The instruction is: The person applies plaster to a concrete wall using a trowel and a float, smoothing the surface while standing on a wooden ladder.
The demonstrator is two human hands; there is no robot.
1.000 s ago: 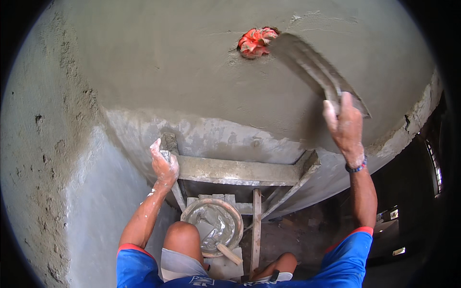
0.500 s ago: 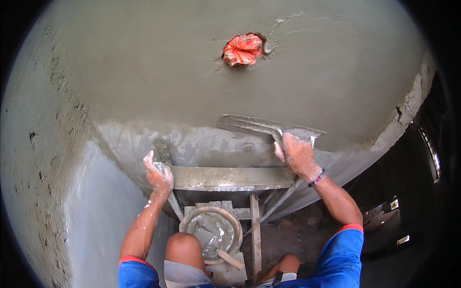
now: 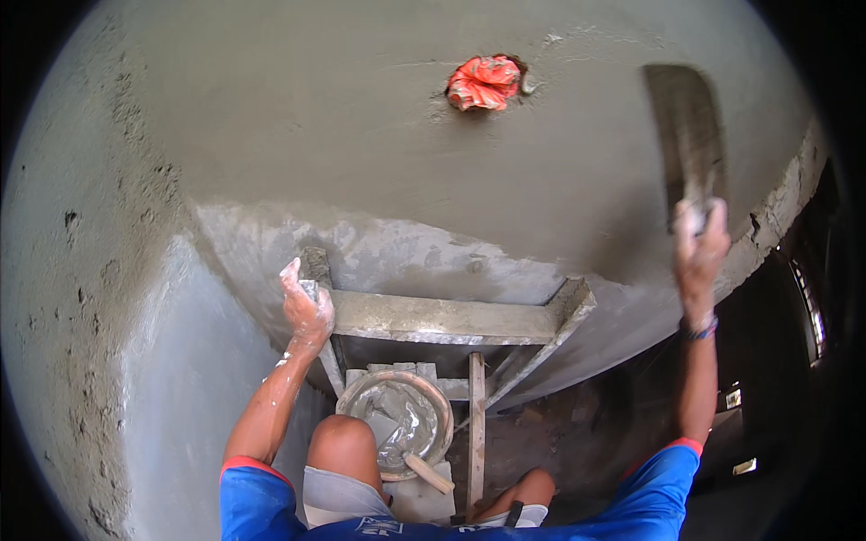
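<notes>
On the left, a rough grey side wall (image 3: 68, 270). Next, a person's left hand (image 3: 309, 314), fingers clamped on the left end of a wooden frame (image 3: 442, 320). Below its crossbar, a round tub (image 3: 444, 408) of wet grey mix, a wooden handle (image 3: 429, 472) across its rim. Above, crumpled red plastic (image 3: 484, 83) in a plastered front wall (image 3: 361, 153). At right, before that wall, a blurred trowel (image 3: 681, 117), blade upward, fingers of the right hand (image 3: 701, 257) clamped on its grip; I cannot tell whether the blade touches plaster
</notes>
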